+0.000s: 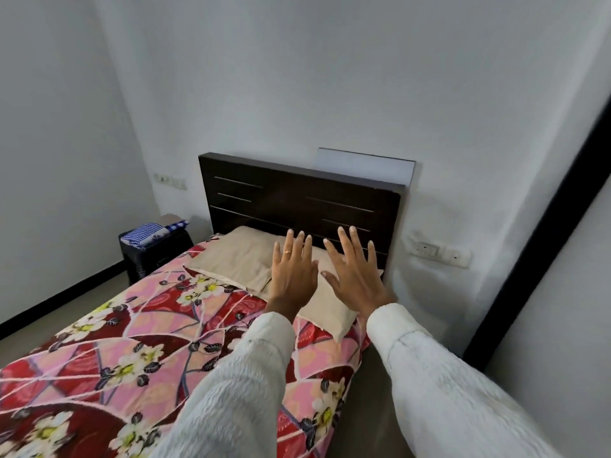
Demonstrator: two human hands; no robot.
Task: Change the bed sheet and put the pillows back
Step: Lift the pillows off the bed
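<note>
I see the near pillow (pixel 325 309) partly hidden behind both raised hands; the sheet (pixel 109 352) runs out of frame. Left hand (pixel 292 276) and right hand (pixel 355 276) hover with fingers spread, holding nothing. Both pillows lie at the headboard (pixel 264 196).

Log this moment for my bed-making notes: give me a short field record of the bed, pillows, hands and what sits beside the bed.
bed covering: floral sheet in red and pink, spread over the mattress
pillows: two beige pillows at the head, against the dark headboard
left hand: open, fingers spread, raised over the pillows, holds nothing; ring on one finger
right hand: open, fingers spread, holds nothing
sleeves: white, textured
bedside: dark stool bearing folded blue checked cloth
contact with pillows: cannot tell
</note>
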